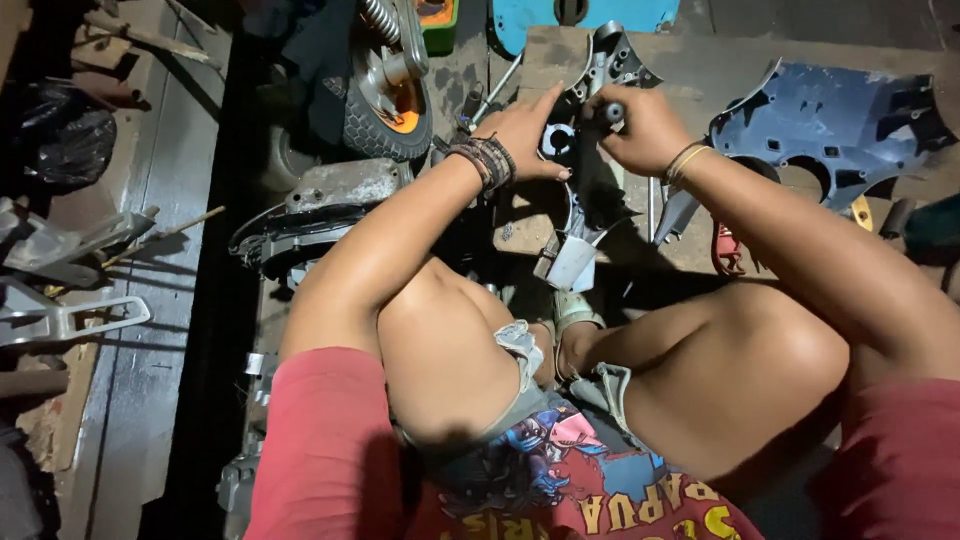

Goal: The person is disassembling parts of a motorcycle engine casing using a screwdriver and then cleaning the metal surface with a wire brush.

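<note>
I squat over a dark plastic scooter body panel (590, 190) lying on the floor between my knees. My left hand (525, 135), with several dark bracelets at the wrist, presses flat on the panel near a round hole. My right hand (640, 128) is closed around the dark handle of a tool (612, 112) held upright over the panel's upper part. The tool's tip is hidden behind my hand.
A blue-grey body panel (830, 125) lies to the right. A small wheel with an orange hub (390, 95) stands at the upper left, beside a metal engine cover (340, 185). Metal brackets (70, 315) lie at the far left. A red-handled tool (728, 250) rests near my right knee.
</note>
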